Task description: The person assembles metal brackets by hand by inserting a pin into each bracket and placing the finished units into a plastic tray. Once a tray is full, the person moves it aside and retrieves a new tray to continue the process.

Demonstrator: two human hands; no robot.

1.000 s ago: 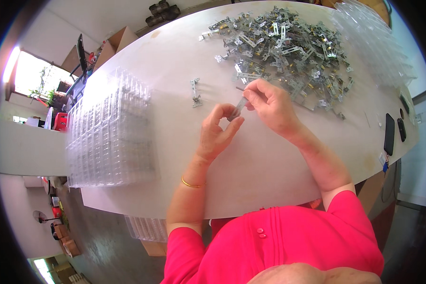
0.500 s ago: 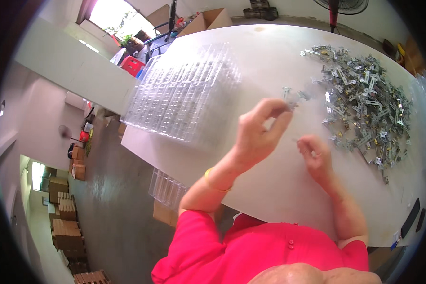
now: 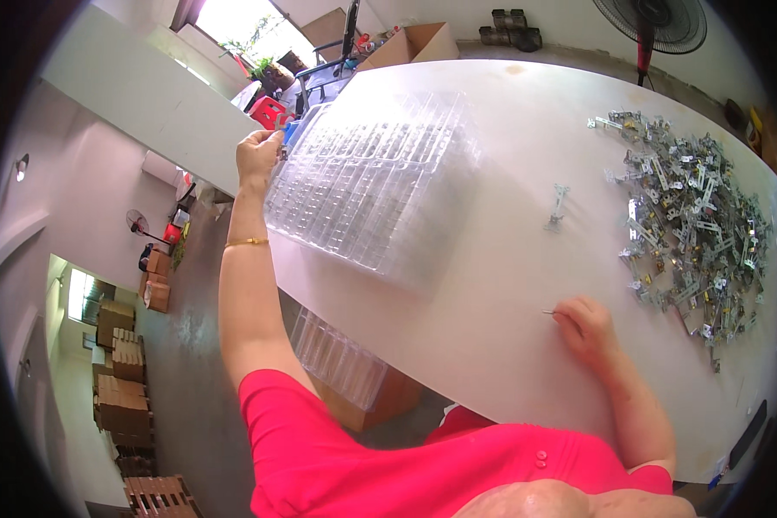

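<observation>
My left hand (image 3: pixel 259 159) is closed on a small metal bracket (image 3: pixel 281 124) beside the far left corner of a stack of clear plastic trays (image 3: pixel 375 173). Long compartments divide the trays, with small parts showing in rows. My right hand (image 3: pixel 589 331) rests low over the table with its fingers pinched. A thin metal pin (image 3: pixel 548 312) sticks out from those fingertips. Beyond that hand, a loose metal bracket (image 3: pixel 559 207) lies by itself on the white table (image 3: pixel 492 337). To its right spreads a large heap of metal brackets (image 3: pixel 695 216).
Below the table's left edge, more clear trays (image 3: pixel 341 354) sit on a cardboard box (image 3: pixel 387 401). A dark flat object (image 3: pixel 748 429) lies at the near right edge. A pedestal fan (image 3: pixel 652 30) and an open carton (image 3: pixel 410 45) stand past the far edge.
My left hand has swung far left, from beside the loose bracket to the trays' far corner, carrying a bracket. My right hand stays low over the table. The whole view has shifted slightly.
</observation>
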